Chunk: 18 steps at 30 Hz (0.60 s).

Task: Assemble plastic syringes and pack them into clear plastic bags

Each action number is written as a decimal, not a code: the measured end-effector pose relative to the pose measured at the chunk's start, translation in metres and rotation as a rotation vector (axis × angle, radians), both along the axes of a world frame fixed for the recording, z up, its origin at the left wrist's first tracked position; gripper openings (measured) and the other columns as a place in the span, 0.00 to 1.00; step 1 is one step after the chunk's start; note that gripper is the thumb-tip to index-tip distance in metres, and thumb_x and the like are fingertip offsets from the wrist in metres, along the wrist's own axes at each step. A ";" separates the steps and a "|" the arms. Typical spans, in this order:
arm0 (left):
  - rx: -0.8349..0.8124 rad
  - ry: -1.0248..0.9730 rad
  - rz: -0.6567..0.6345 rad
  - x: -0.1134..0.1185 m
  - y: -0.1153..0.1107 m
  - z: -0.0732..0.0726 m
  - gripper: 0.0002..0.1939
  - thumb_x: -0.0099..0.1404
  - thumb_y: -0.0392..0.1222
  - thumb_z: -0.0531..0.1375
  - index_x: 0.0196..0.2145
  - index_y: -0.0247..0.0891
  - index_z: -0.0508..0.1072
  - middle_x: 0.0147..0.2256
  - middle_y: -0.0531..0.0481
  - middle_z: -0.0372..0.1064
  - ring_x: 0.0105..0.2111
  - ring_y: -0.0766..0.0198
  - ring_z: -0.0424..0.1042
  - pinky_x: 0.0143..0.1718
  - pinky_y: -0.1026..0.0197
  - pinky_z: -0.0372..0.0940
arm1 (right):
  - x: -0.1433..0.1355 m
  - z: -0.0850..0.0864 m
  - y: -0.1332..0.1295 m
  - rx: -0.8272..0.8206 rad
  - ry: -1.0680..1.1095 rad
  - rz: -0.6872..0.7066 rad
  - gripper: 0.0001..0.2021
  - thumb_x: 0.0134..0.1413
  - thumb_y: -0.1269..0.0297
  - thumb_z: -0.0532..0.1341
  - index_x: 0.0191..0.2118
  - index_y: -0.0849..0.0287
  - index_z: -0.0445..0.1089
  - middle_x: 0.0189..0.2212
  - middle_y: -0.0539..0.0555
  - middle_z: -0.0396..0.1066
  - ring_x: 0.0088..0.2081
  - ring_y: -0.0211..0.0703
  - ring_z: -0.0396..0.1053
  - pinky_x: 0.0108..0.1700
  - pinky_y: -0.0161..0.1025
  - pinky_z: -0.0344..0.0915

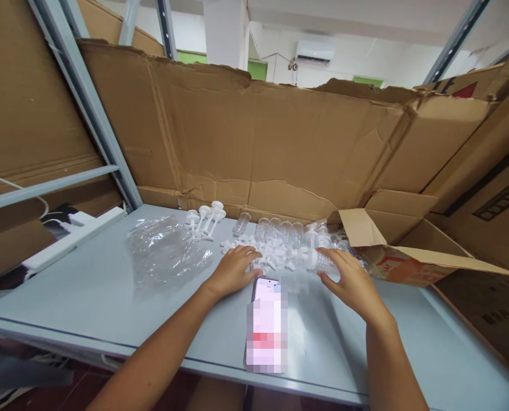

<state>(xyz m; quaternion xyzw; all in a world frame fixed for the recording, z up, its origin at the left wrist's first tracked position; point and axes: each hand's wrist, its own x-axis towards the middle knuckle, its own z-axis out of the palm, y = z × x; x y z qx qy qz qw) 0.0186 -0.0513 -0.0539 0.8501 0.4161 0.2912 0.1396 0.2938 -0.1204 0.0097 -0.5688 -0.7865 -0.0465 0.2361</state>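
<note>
Beyond the phone (266,322), a clear tube (323,262) is grasped by the right hand (349,278); white pieces (280,252) are touched by the left hand (233,270), its finger grip unclear

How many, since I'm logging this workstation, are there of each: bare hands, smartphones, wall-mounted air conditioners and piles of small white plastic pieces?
Bare hands: 2 (left hand, right hand)
Smartphone: 1
Wall-mounted air conditioner: 1
Pile of small white plastic pieces: 1
Total: 5
</note>
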 end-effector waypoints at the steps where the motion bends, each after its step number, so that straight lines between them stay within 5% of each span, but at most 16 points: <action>1: 0.009 0.031 -0.035 0.003 0.001 -0.003 0.20 0.57 0.50 0.56 0.47 0.45 0.67 0.50 0.46 0.62 0.51 0.51 0.57 0.52 0.49 0.50 | 0.000 0.000 0.000 0.003 0.002 -0.004 0.21 0.48 0.66 0.55 0.51 0.51 0.60 0.45 0.55 0.67 0.46 0.53 0.63 0.47 0.49 0.59; 18: 0.153 0.151 -0.013 0.008 0.009 -0.006 0.15 0.57 0.50 0.56 0.40 0.41 0.70 0.41 0.46 0.65 0.43 0.55 0.62 0.45 0.53 0.55 | -0.001 -0.004 0.001 -0.028 0.046 0.019 0.21 0.48 0.64 0.55 0.51 0.52 0.59 0.45 0.55 0.67 0.47 0.53 0.63 0.46 0.48 0.59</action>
